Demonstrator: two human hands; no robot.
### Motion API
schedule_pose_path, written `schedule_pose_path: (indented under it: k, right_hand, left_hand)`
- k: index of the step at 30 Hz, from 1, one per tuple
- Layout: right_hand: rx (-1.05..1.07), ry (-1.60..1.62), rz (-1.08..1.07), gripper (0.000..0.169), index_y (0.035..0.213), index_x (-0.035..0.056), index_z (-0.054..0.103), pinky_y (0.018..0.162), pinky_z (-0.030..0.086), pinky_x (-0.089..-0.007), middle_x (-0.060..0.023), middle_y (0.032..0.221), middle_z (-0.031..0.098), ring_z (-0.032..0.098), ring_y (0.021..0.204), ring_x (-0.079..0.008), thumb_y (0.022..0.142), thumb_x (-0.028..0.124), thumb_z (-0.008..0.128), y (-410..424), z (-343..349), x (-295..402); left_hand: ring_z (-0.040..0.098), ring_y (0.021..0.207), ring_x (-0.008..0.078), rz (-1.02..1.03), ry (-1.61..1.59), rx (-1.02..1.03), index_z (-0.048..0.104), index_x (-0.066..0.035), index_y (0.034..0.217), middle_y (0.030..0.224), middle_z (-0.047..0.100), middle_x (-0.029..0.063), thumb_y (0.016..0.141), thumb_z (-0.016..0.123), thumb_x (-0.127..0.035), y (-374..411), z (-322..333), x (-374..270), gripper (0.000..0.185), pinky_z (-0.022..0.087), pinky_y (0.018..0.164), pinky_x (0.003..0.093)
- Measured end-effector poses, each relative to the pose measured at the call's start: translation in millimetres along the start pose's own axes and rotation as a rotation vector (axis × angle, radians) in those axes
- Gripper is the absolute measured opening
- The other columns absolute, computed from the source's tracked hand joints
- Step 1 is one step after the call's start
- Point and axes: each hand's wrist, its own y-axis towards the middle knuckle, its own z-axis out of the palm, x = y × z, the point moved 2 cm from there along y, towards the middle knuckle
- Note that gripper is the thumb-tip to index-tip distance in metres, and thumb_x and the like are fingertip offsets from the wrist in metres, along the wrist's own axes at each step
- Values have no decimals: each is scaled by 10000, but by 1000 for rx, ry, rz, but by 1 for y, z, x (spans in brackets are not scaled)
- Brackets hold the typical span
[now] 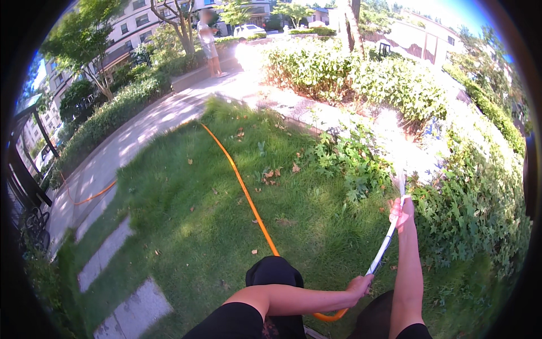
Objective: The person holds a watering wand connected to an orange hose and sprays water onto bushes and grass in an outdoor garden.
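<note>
My right hand [405,215] is closed around the upper end of a white tube [386,243], close to its outlet. Lower down, my left hand [360,289] grips the same tube, with the arm crossing in front of my body. Water [400,180] sprays out of the tube's end, away from me toward the planting at the right. An orange garden hose [243,186] runs over the grass and passes behind my leg. Its bend [332,316] shows below my left hand; how it joins the tube is hidden.
Grass [182,229] surrounds me, with stone slabs [137,309] at the lower left. Ivy [461,212] grows at the right, and shrubs [313,68] stand beyond a low kerb [302,127]. A person [207,42] stands by the paved path [139,123], where more hose [95,195] lies.
</note>
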Motion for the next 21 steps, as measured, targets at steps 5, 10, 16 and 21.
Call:
schedule_pose_path:
  k: [5, 10, 16, 21]
  right_hand:
    - [-57, -58, -26, 313, 519, 162, 348, 294, 214, -266, 51, 390, 226, 227, 286, -104, 764, 354, 379, -5, 6, -1]
    - [-65, -78, -81, 311, 518, 170, 330, 295, 192, -264, 59, 396, 211, 205, 292, -95, 765, 356, 368, -7, 8, 1]
    - [-76, -114, -167, 318, 521, 175, 322, 295, 181, -257, 63, 401, 209, 201, 292, -87, 770, 371, 359, -8, 5, 2]
    - [-58, -85, -172, 319, 525, 174, 333, 290, 180, -247, 62, 401, 213, 209, 289, -89, 771, 376, 355, -9, 7, 0]
  left_hand:
    - [393, 427, 83, 12, 14, -13, 469, -53, 751, 547, 446, 21, 741, 483, -386, 0, 0, 1, 334, 313, 376, 202]
    - [402, 451, 82, -13, 19, 21, 464, -56, 756, 560, 450, 19, 744, 477, -398, 2, 1, 1, 342, 327, 402, 201]
    - [395, 418, 78, 13, -4, -29, 471, -82, 706, 512, 423, -13, 739, 491, -397, -5, 4, -4, 318, 305, 379, 228]
    - [388, 413, 79, 31, -10, -19, 468, -85, 705, 511, 425, -5, 737, 487, -411, 3, 3, 3, 327, 299, 371, 224]
